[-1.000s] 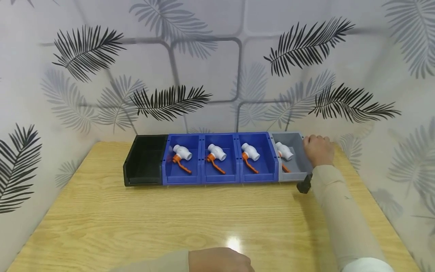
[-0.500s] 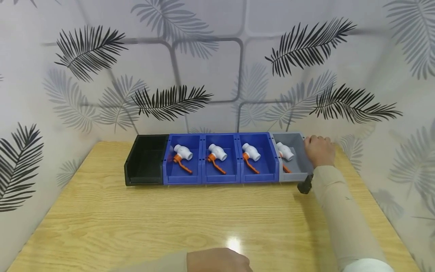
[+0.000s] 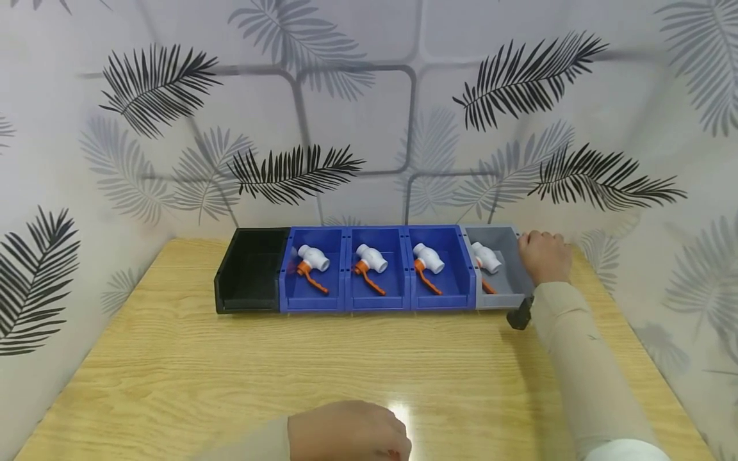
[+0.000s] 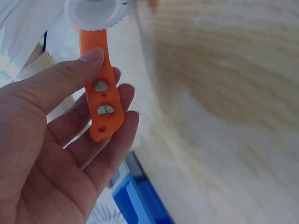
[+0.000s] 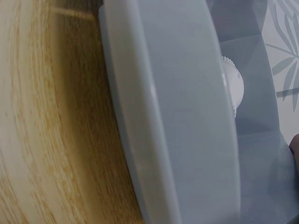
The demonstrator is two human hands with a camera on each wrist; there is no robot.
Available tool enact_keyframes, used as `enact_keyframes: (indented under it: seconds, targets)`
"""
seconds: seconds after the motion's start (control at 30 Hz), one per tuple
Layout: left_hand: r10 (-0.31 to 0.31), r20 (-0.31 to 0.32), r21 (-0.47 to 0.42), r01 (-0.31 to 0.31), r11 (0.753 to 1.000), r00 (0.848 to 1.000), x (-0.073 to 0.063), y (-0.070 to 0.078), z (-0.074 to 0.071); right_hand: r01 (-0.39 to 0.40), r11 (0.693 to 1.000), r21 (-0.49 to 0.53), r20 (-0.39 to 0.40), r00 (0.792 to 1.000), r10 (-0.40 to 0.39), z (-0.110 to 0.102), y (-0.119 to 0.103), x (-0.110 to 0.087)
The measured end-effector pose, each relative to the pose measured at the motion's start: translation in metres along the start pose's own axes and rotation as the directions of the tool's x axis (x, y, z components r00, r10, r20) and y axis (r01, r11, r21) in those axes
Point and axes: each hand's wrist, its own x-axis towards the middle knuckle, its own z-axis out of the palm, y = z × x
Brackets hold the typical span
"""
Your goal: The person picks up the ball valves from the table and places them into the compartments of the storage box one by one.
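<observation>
My left hand (image 3: 352,430), low in the head view, holds a ball valve by its orange lever handle (image 4: 103,95). In the left wrist view, thumb and fingers pinch the handle, and part of the valve's white body (image 4: 96,13) shows above. Across the table, my right hand (image 3: 544,256) grips the right side wall of the grey bin (image 3: 510,299), its fingertips hidden. Inside that bin lies another white valve (image 3: 486,257) with an orange handle. The right wrist view shows the grey bin wall (image 5: 187,102) close up and a sliver of finger (image 5: 295,148).
Left of the grey bin stand three blue bins (image 3: 377,302), each with a white, orange-handled valve (image 3: 371,258). A black bin (image 3: 250,301) ends the row. The wooden table (image 3: 230,365) extends in front, and a leaf-patterned wall (image 3: 369,141) rises behind.
My left hand has risen and shifted a little left, and a bit of orange now shows at its fingers. The right hand stays at the grey bin. The head view has shifted slightly.
</observation>
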Motion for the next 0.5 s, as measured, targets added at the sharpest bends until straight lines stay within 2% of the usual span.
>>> enact_keyframes:
  seconds: [0.1,0.33,0.5]
  targets:
    - [-0.046,-0.039,-0.041,0.044,0.998,0.998,-0.011,-0.004,-0.002,-0.004,1.0,0.0,0.001,1.0,0.004,-0.001,-0.001,0.0]
    - [-0.137,-0.084,-0.119,0.126,0.985,0.987,-0.033,-0.009,0.0,-0.003,1.0,-0.004,0.001,1.0,0.003,-0.003,-0.004,-0.001]
    - [-0.147,-0.115,-0.193,0.123,0.973,0.982,-0.049,-0.016,0.005,0.013,1.0,0.002,-0.024,1.0,-0.013,-0.003,-0.005,-0.003]
